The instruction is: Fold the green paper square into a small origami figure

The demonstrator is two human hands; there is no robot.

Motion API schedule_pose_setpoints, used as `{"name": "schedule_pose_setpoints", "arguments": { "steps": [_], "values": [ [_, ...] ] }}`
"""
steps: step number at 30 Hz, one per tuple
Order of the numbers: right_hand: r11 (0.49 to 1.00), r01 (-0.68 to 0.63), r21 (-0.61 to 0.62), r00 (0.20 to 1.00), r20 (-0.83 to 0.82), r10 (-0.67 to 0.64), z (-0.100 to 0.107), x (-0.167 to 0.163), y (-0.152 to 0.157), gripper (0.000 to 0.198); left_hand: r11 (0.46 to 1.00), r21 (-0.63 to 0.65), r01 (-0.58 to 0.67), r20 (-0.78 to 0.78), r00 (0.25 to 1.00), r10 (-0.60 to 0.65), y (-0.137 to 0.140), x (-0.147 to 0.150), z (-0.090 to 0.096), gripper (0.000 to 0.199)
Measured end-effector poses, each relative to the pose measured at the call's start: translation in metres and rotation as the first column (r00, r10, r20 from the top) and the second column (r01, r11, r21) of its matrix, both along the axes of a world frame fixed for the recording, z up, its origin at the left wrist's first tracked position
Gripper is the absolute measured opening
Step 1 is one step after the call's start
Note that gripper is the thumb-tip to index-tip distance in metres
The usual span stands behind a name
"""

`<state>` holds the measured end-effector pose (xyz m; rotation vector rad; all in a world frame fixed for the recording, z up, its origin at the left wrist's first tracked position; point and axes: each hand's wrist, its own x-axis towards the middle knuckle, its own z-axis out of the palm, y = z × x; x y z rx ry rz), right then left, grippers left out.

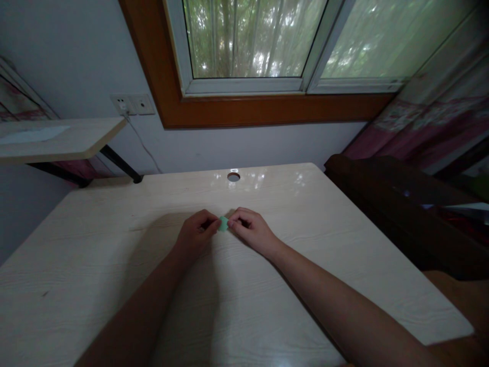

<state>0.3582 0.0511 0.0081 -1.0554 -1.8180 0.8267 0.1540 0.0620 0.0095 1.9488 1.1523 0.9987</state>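
A small, flat, light green piece [223,224], which looks like paper, is held between my two hands just above or on the pale wooden desk [267,300]. My left hand [196,232] pinches its left edge between thumb and fingers. On the other side, my right hand [252,229] pinches the right edge in the same way. The fingertips cover both ends of the piece, so its full outline is hidden. Whether the piece touches the desk I cannot tell.
Behind the hands, a round cable hole [233,177] opens in the desk. A raised shelf [95,140] on black legs stands at the back left, near a wall socket [132,104] with a plugged-in cable. Dark wooden furniture [374,219] borders the right side, below a curtain [424,112].
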Motion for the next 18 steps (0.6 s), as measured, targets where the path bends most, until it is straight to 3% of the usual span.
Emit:
{"name": "schedule_pose_setpoints", "arguments": {
  "steps": [10, 18],
  "values": [
    [0.999, -0.03, -0.01, 0.999, 0.011, 0.03, 0.0048, -0.0002, -0.0009, 0.018, 0.993, 0.071, 0.096, -0.136, 0.987, -0.086, -0.0026, 0.005, 0.0041, 0.022],
    [1.0, 0.028, 0.008, 0.999, -0.016, -0.028, 0.0015, 0.0002, -0.0003, 0.017, 0.998, 0.041, 0.052, -0.095, 0.994, -0.048, -0.0023, 0.0023, 0.0051, 0.02]
  ]
}}
